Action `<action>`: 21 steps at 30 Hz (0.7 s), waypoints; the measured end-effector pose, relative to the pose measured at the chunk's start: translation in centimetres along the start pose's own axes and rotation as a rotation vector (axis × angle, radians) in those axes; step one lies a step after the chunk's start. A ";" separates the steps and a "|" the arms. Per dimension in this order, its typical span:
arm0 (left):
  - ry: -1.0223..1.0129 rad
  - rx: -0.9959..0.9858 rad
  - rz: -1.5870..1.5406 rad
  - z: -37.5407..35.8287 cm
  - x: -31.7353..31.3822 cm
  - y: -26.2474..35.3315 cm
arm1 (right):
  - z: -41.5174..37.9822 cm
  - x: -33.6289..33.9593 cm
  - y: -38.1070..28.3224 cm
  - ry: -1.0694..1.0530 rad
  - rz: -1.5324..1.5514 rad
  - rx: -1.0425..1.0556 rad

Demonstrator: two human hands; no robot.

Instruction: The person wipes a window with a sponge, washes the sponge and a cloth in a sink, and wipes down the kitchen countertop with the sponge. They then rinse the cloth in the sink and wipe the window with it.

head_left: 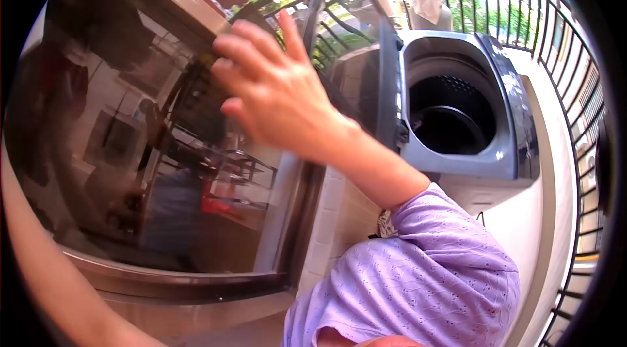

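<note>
A purple sleeve [450, 255] fills the lower right, and the bare left arm [59, 275] runs along the left edge; the left hand is out of frame, so I cannot tell its state. Slightly blurred, the right hand [277, 92] is raised mid-view with its fingers spread. The window [111, 197] lies just behind it, dark and full of reflections; whether they touch I cannot tell. Right of that hand, the washing machine [450, 165] stands with its lid [356, 53] up, near a black railing [543, 14].
</note>
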State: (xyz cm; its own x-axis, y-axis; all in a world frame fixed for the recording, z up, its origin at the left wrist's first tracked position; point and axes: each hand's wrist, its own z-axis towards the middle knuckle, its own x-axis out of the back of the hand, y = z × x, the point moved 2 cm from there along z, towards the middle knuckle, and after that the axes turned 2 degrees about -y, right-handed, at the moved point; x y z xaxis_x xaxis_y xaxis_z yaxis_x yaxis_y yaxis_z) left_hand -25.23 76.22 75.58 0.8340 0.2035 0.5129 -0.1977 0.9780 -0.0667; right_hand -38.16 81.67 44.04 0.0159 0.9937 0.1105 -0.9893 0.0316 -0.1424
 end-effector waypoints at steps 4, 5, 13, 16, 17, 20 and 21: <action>0.029 -0.110 -0.133 -0.4 0.8 0.4 | -1.5 -0.8 6.1 -0.095 -0.414 -0.088; -0.011 -0.139 -0.181 -1.7 0.0 2.0 | -1.4 -0.4 6.4 -0.244 -0.327 -0.132; -0.048 -0.129 -0.332 -3.9 -1.0 1.3 | -4.8 15.5 8.4 0.072 -0.606 -0.176; -0.098 -0.098 -0.381 -0.7 -1.0 -5.2 | -10.4 22.4 10.2 0.207 -0.256 -0.519; -0.133 -0.121 -0.384 0.3 -1.1 -7.4 | -12.7 23.6 10.7 0.309 -0.179 -0.644; -0.061 -0.073 -0.369 -1.0 -1.5 -6.5 | -19.8 27.3 12.4 0.478 -0.137 -0.825; -0.068 -0.052 -0.413 -2.0 -1.9 -5.1 | -22.7 28.4 13.7 0.507 -0.096 -0.859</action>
State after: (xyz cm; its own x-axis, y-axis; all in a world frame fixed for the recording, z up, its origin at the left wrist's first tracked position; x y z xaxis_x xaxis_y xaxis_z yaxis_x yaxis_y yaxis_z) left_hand -24.74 70.91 73.27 0.8013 -0.2078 0.5609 0.1737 0.9782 0.1143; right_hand -47.97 112.74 22.88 0.3484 0.9048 -0.2448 -0.5432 -0.0180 -0.8394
